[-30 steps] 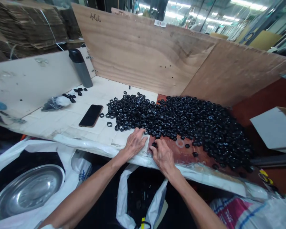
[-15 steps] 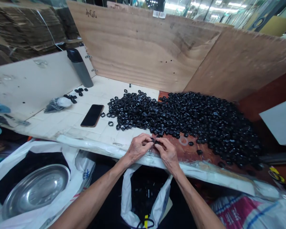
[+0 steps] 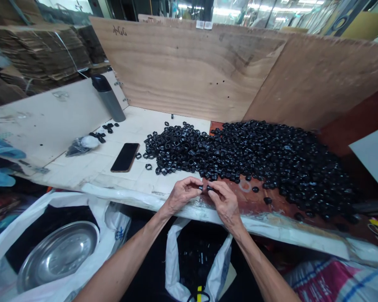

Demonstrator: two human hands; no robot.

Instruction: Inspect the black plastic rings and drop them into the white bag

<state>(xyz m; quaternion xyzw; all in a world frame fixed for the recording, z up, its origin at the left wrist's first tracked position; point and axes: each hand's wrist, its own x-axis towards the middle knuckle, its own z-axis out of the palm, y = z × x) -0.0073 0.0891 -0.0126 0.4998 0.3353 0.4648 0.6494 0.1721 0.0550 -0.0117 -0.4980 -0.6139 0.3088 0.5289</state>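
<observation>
Just above the table's front edge, my left hand (image 3: 183, 195) pinches a small black ring (image 3: 200, 187) between thumb and fingertips. Facing it, my right hand (image 3: 226, 205) pinches a small black cap-like piece (image 3: 208, 188), partly covered by the fingers. A narrow gap separates the two pieces; their exact shapes are too small to make out. Directly behind my hands lies a heap of black hexagonal rings (image 3: 179, 144), which runs into a larger heap of small black pieces (image 3: 283, 159) on the right.
A phone (image 3: 125, 157) and a grey bottle (image 3: 110, 100) are on the left. Wooden boards (image 3: 189, 67) wall the table's back. Below the edge hang an open white sack (image 3: 173, 256) of black pieces and another sack holding a metal bowl (image 3: 63, 251). Blue gloves (image 3: 1, 161) show far left.
My fingertips have drawn slightly apart, so a gap now shows between the two black pieces. The whole view has shifted a little, and more of the blue gloves shows at the left.
</observation>
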